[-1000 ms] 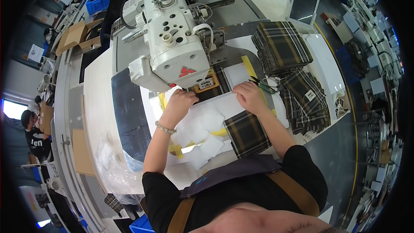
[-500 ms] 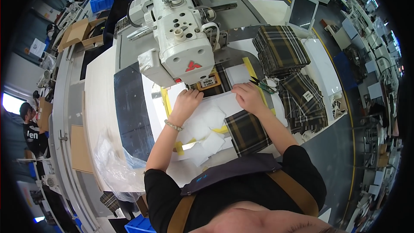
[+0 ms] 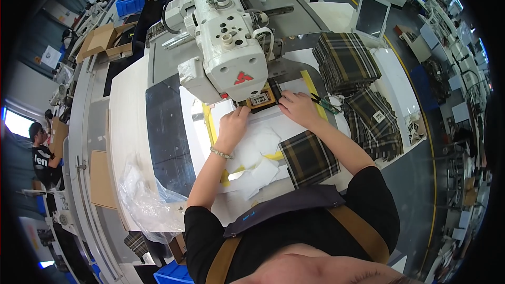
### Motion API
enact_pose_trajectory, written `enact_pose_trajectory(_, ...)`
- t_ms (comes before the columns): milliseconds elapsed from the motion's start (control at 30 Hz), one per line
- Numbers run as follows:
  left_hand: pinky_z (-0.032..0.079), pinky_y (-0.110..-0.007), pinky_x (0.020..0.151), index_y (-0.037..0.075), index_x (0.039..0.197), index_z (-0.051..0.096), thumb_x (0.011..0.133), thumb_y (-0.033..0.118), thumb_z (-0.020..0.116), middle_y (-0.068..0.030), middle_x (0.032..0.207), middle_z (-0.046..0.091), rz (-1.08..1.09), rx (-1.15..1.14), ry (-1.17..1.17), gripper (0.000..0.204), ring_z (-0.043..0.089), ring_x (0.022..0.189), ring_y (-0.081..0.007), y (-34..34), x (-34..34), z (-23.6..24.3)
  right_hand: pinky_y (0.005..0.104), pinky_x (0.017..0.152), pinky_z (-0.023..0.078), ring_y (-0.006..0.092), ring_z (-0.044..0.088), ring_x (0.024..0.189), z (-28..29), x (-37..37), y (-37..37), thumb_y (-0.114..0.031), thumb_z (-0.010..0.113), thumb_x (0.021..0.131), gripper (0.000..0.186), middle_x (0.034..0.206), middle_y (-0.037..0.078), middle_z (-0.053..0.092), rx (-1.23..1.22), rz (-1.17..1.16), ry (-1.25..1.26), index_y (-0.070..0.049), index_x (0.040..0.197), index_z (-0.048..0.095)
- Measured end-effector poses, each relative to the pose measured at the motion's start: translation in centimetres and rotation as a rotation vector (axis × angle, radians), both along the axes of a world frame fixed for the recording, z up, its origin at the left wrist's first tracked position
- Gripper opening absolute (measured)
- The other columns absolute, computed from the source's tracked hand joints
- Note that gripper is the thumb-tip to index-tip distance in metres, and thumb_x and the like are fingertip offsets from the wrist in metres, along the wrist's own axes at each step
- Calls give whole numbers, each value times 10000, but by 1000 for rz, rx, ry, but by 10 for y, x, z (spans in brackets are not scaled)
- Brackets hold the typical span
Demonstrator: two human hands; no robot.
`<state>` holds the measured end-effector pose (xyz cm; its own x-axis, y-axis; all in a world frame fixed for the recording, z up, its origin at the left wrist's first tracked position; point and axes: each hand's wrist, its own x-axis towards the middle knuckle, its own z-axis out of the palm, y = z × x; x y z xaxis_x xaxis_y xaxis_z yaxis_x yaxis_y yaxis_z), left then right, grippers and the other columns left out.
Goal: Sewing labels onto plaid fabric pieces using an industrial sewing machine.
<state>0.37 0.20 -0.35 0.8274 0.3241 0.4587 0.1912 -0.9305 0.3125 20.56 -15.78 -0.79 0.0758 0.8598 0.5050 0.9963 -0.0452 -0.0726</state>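
Note:
Beneath the white sewing machine head (image 3: 234, 58) lies a small piece of dark plaid fabric (image 3: 274, 90), partly covered by a tan frame (image 3: 272, 98) around a label. My left hand (image 3: 234, 126) has its fingers curled and pressed together at the left near corner of this piece. On the other side, my right hand (image 3: 298, 109) has bent fingers pressed on the right edge, beside the frame. The fingertips are partly hidden. Closer to me, a plaid fabric panel (image 3: 309, 158) lies flat next to loose white paper pieces (image 3: 258, 147).
Green-handled snips (image 3: 329, 106) lie right of my right hand. Beyond stand a tall stack of plaid panels (image 3: 348, 62) and a looser plaid pile (image 3: 372, 126). Yellow tape strips (image 3: 210, 123) edge the work plate. Clear plastic (image 3: 144, 194) lies at left; a screen (image 3: 371, 14) stands back right.
My right hand has moved inward and slightly away from me, to the side of the frame. My left hand has shifted only a little. The whole view has slid slightly.

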Motion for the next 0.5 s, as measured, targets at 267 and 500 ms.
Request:
enact_pose_trajectory(267, 515, -379, 574, 85, 917, 617, 873, 79, 613, -102, 743, 663, 12, -65, -75, 45, 643, 628, -281, 3, 2, 0, 318, 631, 488, 200, 605, 660, -10, 4, 7, -163, 691, 768, 181, 1005, 11, 621, 27, 36, -52, -92, 931, 655)
enact_pose_trajectory(500, 537, -368, 643, 82, 895, 623, 802, 79, 642, -68, 801, 661, -91, -27, -15, 96, 652, 745, -252, 7, 2, -2, 303, 639, 467, 168, 602, 638, -8, 7, -1, -91, 595, 740, 204, 1052, 32, 644, 93, 119, -130, -68, 935, 650)
